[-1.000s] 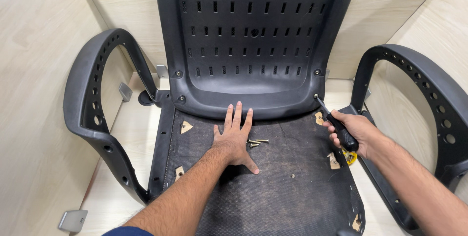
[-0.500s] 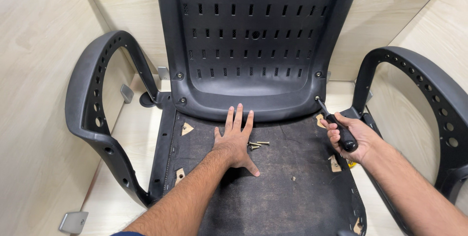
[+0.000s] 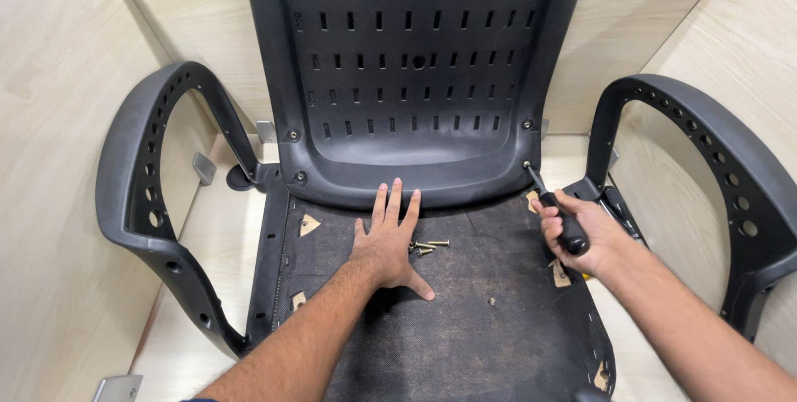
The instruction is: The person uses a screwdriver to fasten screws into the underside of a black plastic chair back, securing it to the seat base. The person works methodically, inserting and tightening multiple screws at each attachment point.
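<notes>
A black office chair lies in front of me, its slotted backrest (image 3: pixel 415 78) rising from a dark fabric seat base (image 3: pixel 465 319). My left hand (image 3: pixel 388 240) rests flat on the seat base, fingers spread, fingertips near the backrest's lower edge. My right hand (image 3: pixel 581 236) grips a black-handled screwdriver (image 3: pixel 554 211). Its tip sits on the lower right screw (image 3: pixel 526 166) of the backrest. Several loose screws (image 3: pixel 425 247) lie on the seat base just right of my left hand.
Two perforated black armrests flank the seat, the left armrest (image 3: pixel 137 194) and the right armrest (image 3: pixel 730 178). Light wooden panels (image 3: pixel 58 120) enclose the chair on three sides. Metal brackets (image 3: pixel 203 168) sit on the wooden floor at the left.
My right hand has shifted slightly with the screwdriver, keeping its tip at the lower right backrest screw. My left hand has stayed flat on the seat base.
</notes>
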